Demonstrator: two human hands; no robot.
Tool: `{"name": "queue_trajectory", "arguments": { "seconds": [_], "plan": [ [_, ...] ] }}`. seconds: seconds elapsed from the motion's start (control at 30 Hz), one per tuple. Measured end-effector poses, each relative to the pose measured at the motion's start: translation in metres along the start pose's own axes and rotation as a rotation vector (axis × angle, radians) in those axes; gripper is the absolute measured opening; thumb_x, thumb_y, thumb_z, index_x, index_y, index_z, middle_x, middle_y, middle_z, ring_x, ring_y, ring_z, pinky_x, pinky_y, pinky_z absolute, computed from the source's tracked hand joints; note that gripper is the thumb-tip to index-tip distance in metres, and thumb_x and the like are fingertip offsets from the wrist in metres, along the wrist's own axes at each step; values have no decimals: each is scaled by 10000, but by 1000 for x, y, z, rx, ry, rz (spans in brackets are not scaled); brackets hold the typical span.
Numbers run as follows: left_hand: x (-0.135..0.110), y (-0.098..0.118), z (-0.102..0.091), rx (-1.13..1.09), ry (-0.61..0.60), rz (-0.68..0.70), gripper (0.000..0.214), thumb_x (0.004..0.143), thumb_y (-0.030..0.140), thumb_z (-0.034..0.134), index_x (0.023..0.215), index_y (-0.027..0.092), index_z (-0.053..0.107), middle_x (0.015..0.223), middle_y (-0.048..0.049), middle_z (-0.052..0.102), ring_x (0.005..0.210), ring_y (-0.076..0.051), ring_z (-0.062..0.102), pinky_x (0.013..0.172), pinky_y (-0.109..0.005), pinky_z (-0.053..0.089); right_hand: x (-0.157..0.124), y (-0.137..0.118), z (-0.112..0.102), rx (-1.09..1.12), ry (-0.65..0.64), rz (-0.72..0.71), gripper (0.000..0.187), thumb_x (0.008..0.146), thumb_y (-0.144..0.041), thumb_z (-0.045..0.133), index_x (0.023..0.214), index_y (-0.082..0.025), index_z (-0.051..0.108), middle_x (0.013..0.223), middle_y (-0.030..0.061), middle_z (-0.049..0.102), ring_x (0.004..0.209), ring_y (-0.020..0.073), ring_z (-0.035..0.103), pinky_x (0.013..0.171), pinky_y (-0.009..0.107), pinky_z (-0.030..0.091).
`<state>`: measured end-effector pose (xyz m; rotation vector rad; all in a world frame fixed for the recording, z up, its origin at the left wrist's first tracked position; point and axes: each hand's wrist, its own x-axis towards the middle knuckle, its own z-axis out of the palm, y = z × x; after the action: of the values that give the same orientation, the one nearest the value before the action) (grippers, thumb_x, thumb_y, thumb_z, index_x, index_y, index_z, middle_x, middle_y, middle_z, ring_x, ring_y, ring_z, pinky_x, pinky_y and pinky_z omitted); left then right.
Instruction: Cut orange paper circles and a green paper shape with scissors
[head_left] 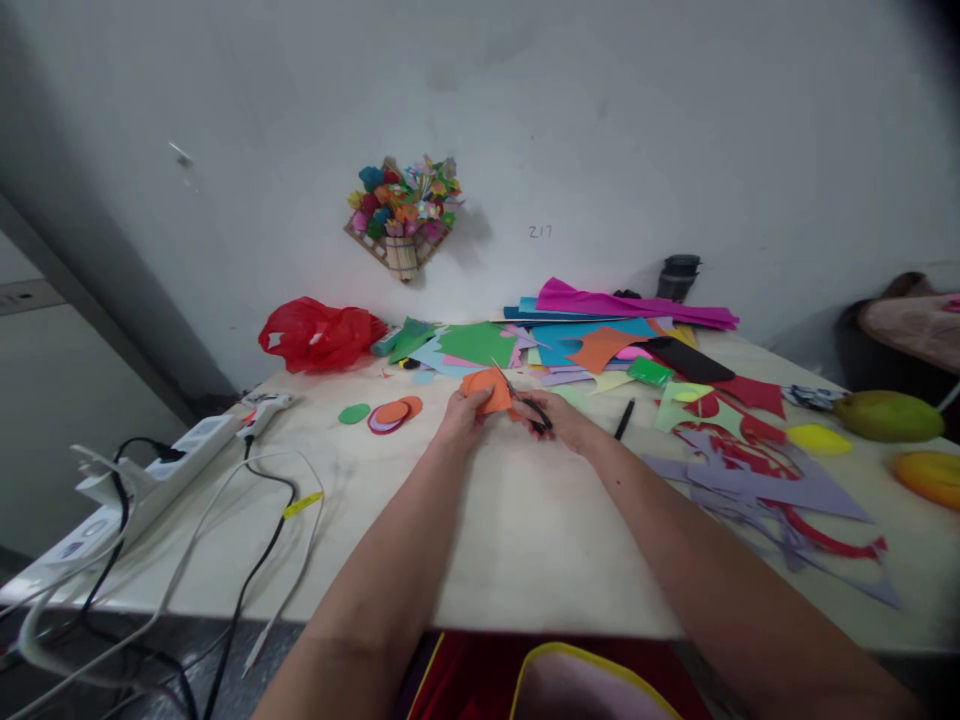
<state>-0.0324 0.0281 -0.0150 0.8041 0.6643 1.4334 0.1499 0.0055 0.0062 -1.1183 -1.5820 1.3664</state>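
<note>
Between the fingers of my left hand (466, 414) is a piece of orange paper (495, 390), held up over the middle of the table. Black-handled scissors (538, 412) are gripped in my right hand (562, 418), their blades pointing up and left beside the paper's right edge. Whether the blades touch the paper I cannot tell. To the left of my hands lie cut paper circles: a green circle (354, 413) on its own, and an overlapping group with an orange circle (392, 412) on top. A black pen (624, 419) lies to the right of my right hand.
Coloured paper sheets (472, 345) spread along the back. Purple scraps (742, 485) cover the right side. A red plastic bag (319, 335) sits back left. A power strip (142, 490), cables and a glue gun (264, 412) occupy the left. Yellow-green fruit (889, 415) stands far right.
</note>
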Motion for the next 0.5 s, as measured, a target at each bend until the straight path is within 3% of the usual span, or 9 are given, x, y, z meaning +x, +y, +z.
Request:
{"name": "queue_trajectory", "arguments": {
  "seconds": [0.17, 0.5],
  "plan": [
    [2, -2, -2, 15, 23, -12, 404, 633, 183, 943, 975, 131, 736, 930, -98, 798, 975, -279, 772, 926, -377, 612, -1, -1, 0, -26, -10, -1, 141, 801, -325, 625, 783, -186, 608, 555, -30, 580, 398, 88, 487, 373, 205, 254],
    [0, -1, 0, -9, 9, -16, 363, 632, 165, 928, 949, 106, 759, 935, -114, 804, 924, -265, 770, 897, -363, 612, -5, -7, 2, -67, 1, 6, 159, 808, -331, 635, 772, -178, 615, 536, -39, 542, 403, 90, 476, 392, 213, 239]
  ]
}}
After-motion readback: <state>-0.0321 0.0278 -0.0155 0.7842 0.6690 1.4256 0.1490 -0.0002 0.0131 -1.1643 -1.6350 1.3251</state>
